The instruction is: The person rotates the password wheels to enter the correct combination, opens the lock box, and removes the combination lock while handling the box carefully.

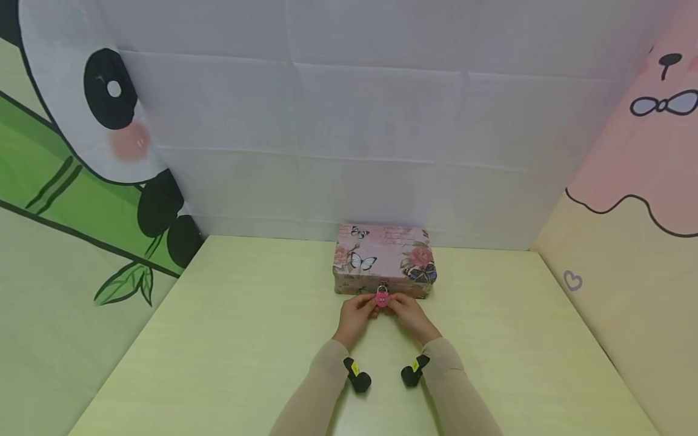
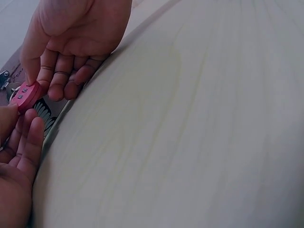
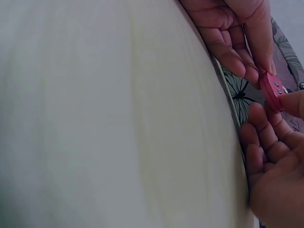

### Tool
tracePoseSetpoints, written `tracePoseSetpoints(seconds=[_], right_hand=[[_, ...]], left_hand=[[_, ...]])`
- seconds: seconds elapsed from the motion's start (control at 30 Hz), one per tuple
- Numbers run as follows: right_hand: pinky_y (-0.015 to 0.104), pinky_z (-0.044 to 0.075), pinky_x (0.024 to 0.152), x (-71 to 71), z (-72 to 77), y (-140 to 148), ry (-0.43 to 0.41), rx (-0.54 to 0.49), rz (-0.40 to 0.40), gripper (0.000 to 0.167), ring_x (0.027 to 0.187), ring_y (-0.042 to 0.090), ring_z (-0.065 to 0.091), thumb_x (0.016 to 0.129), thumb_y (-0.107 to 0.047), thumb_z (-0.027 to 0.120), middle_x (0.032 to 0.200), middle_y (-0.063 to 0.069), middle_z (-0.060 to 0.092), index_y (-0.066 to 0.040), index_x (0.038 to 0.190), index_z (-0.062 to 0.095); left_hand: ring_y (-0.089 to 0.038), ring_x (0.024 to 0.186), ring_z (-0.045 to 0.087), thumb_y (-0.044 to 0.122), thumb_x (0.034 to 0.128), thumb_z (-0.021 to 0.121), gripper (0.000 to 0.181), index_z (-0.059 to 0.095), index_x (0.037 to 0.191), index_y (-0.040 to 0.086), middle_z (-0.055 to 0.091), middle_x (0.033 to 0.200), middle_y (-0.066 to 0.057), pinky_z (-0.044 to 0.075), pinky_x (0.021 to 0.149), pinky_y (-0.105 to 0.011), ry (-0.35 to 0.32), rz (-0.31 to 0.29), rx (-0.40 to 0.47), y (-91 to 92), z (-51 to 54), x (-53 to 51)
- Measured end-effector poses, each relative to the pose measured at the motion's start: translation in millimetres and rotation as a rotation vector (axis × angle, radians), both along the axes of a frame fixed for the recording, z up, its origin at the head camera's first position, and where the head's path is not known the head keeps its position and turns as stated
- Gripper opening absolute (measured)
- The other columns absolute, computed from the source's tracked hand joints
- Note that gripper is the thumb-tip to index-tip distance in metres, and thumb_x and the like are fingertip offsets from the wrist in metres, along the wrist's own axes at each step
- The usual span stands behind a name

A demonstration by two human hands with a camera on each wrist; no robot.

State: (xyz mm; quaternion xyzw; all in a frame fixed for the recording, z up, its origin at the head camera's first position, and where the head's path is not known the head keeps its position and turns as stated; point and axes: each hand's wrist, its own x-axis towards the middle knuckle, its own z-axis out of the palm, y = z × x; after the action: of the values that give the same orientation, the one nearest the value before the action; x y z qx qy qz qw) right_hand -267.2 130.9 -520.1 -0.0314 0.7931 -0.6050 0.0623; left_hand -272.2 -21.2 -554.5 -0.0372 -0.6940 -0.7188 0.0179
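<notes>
A small pink combination padlock point(image 1: 382, 300) with number dials is at the front of a pink tin box point(image 1: 376, 242) printed with butterflies and flowers. Its metal shackle meets the box's clasp point(image 2: 4, 80); whether it is latched is too small to tell. My left hand point(image 1: 355, 315) pinches the padlock's left side between thumb and fingers. From the right, my right hand point(image 1: 410, 313) pinches the other side. Both thumbs touch the padlock body point(image 3: 271, 91) in the wrist views, and the remaining fingers curl loosely beneath it.
The box stands on a pale wood-grain table point(image 1: 262, 327), close to its back edge. Behind rises a white cloth wall point(image 1: 349, 121). Side walls with cartoon prints flank the table. A black wrist device point(image 1: 358, 376) is on the left sleeve, another point(image 1: 414, 370) on the right.
</notes>
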Motion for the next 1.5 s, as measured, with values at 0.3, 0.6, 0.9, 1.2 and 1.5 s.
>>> tracePoseSetpoints(seconds=[0.3,0.6,0.9,1.2,1.5], right_hand=[[0.03,0.046,0.074,-0.7,0.2,-1,0.004,0.009,-0.006,0.022,0.081,0.021,0.056,0.103,-0.009,0.052,0.084,0.014,0.063,0.01,0.096,0.062],[0.033,0.046,0.077,8.9,20.2,2,-0.034,-0.04,0.04,0.022,0.089,0.033,0.058,0.1,-0.004,0.047,0.091,0.022,0.063,0.013,0.102,0.059],[0.03,0.044,0.074,-7.8,-5.0,6,-0.067,-0.082,0.025,0.023,0.088,0.023,0.06,0.099,-0.009,0.052,0.094,0.014,0.065,0.01,0.111,0.06],[0.028,0.043,0.072,-8.0,-9.0,5,-0.057,-0.07,0.015,0.018,0.083,0.017,0.058,0.099,-0.008,0.054,0.091,0.011,0.066,0.007,0.105,0.063],[0.032,0.043,0.072,3.2,12.2,1,-0.043,-0.087,0.031,0.017,0.082,0.023,0.057,0.099,-0.001,0.053,0.088,0.019,0.064,0.013,0.1,0.06]], left_hand=[[-0.012,0.072,0.066,0.0,0.0971,0.061,0.021,0.066,0.11,-0.016,0.071,0.091,-0.022,0.06,0.066,-0.024,-0.005,0.002,-0.003,0.2,2.0,-0.3],[-0.03,0.077,0.069,-0.006,0.0965,0.059,0.019,0.064,0.108,-0.02,0.068,0.092,-0.03,0.062,0.072,-0.035,0.008,-0.023,-0.014,-2.4,33.8,18.2],[-0.02,0.075,0.068,-0.005,0.0967,0.06,0.019,0.064,0.108,-0.02,0.069,0.092,-0.028,0.061,0.071,-0.03,-0.001,-0.024,0.012,-3.1,37.3,18.5],[-0.022,0.076,0.068,-0.004,0.0967,0.06,0.02,0.065,0.108,-0.019,0.07,0.089,-0.023,0.062,0.073,-0.036,-0.004,-0.025,0.016,-3.8,32.6,17.8],[-0.02,0.075,0.068,-0.004,0.0966,0.06,0.02,0.065,0.108,-0.019,0.07,0.088,-0.024,0.062,0.073,-0.034,0.004,-0.02,0.015,-3.4,34.0,19.3]])
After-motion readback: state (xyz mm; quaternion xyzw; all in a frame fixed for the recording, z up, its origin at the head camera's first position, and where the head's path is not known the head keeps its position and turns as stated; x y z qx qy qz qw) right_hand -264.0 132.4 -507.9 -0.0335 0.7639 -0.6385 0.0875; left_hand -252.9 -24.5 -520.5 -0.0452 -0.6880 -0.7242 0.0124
